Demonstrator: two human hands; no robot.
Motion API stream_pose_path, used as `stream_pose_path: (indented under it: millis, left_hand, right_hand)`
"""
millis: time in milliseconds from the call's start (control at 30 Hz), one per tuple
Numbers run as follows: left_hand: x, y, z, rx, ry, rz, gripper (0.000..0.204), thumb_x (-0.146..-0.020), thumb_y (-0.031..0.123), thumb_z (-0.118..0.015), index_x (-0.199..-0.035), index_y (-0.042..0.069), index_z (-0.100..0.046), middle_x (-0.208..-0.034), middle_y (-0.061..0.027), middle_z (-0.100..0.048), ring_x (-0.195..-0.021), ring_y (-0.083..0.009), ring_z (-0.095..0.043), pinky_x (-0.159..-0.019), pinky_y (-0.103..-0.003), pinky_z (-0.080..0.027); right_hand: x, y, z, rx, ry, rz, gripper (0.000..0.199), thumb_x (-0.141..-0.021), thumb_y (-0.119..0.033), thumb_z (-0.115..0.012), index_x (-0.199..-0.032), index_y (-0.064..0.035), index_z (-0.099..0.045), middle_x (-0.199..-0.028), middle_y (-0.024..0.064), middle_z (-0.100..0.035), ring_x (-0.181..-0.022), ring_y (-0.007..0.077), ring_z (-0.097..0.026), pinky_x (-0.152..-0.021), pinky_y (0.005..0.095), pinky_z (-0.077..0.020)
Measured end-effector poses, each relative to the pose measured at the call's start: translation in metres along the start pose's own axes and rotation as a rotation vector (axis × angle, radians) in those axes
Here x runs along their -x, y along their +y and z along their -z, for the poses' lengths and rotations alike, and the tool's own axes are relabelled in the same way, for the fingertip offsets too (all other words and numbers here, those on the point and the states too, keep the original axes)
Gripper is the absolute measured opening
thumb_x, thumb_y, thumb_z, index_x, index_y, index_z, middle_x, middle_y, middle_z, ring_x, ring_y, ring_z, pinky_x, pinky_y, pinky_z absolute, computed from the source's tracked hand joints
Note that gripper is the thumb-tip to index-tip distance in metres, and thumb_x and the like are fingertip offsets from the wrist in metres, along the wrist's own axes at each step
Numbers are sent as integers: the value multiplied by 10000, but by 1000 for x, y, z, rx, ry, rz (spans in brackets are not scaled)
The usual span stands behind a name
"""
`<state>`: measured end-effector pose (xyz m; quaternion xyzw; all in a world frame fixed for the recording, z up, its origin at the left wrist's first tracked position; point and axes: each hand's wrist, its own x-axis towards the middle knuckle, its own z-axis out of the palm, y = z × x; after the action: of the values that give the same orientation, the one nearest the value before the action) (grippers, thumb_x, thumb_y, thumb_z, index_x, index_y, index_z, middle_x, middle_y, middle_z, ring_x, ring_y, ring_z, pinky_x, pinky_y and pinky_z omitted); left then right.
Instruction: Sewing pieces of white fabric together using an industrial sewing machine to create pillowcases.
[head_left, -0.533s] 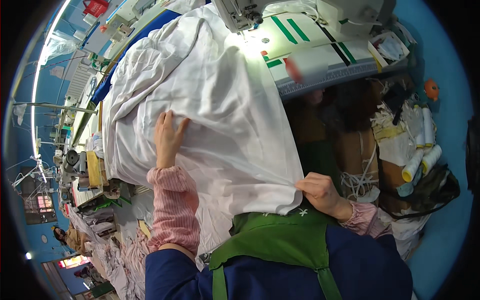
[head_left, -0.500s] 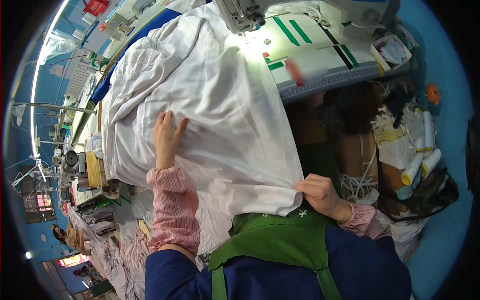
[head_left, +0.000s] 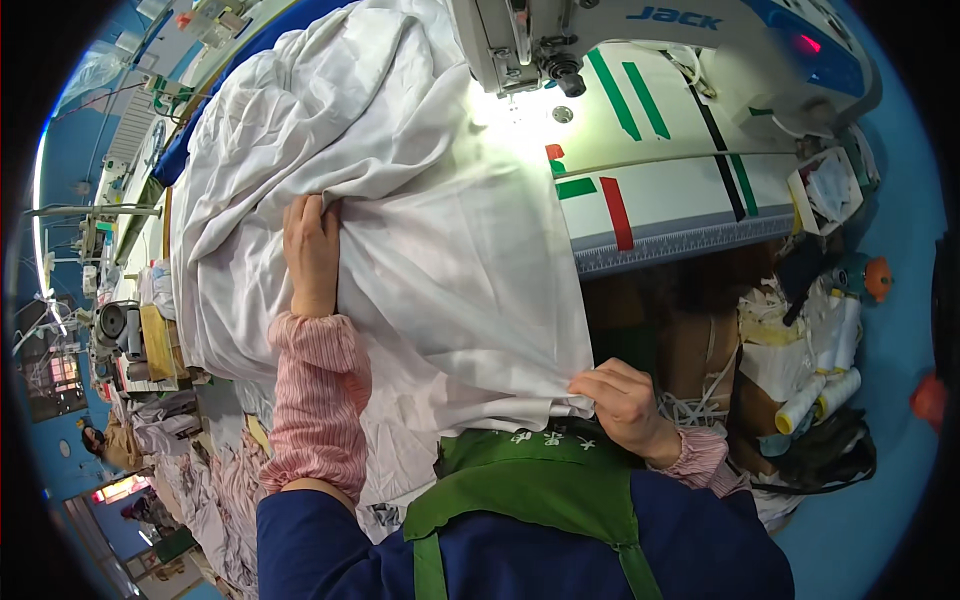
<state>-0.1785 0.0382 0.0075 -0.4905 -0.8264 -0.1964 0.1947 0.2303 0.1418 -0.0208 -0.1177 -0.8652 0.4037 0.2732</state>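
White fabric [head_left: 440,250] heaped over the surface [head_left: 680,190], spilling off its near edge below the sewing machine [head_left: 620,40]. Left hand [head_left: 312,250] flat on the cloth, fingers bunching a fold. Right hand [head_left: 625,400] at the lower hem, fingers pinched narrow on the corner. Thread spools [head_left: 825,385] lie right

At the far edge of my worktop [head_left: 670,215] stands a white sewing machine [head_left: 640,30], its lamp lighting the needle plate. Green, red and black tape strips [head_left: 612,95] mark the surface. Thread cones [head_left: 820,395] lie below its right edge.
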Motion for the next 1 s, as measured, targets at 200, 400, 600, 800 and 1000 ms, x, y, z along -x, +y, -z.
stream_pose_path:
  millis: [200, 400, 600, 800, 1000]
  left_hand:
    - [-30, -10, -18, 1, -30, 55, 147, -908, 122, -617, -979, -7, -612, -924, -190, -636, -822, -392, -602, -715, -432, -460]
    - [-60, -34, -39, -19, -31, 35, 135, -905, 136, -623, -933, 6, -604, -862, -199, -627, -787, -394, -601, -682, -438, -455]
    - [-92, -59, -62, -125, 8, -16, 160, -896, 197, -623, -890, 45, -575, -868, -168, -654, -799, -385, -628, -686, -469, -491]
    - [-126, -80, -84, -153, 41, -53, 193, -899, 226, -616, -855, 45, -565, -847, -176, -662, -811, -377, -639, -698, -481, -496]
    - [-160, -93, -105, -189, 39, -5, 232, -912, 273, -589, -873, 45, -583, -887, -197, -676, -848, -380, -648, -726, -492, -507]
  right_hand:
    - [-29, 14, 1, -36, 3, -34, 395, -575, 177, -548, -905, -3, -671, -901, 110, -693, -759, 280, -643, -636, 352, -528]
    - [-63, 27, -3, -21, 58, 4, 390, -577, 185, -550, -899, -2, -666, -876, 111, -688, -736, 284, -636, -631, 355, -520]
    - [-101, 35, 3, 24, 73, 50, 350, -601, 166, -587, -892, -10, -666, -851, 102, -683, -731, 276, -636, -632, 348, -518]
    - [-138, 35, 8, 101, 61, 20, 316, -640, 148, -599, -877, -42, -683, -794, 81, -680, -694, 259, -629, -601, 349, -504]
    - [-171, 48, 10, 117, 51, -72, 247, -714, 107, -602, -885, -41, -700, -724, 111, -643, -674, 281, -624, -610, 374, -488]
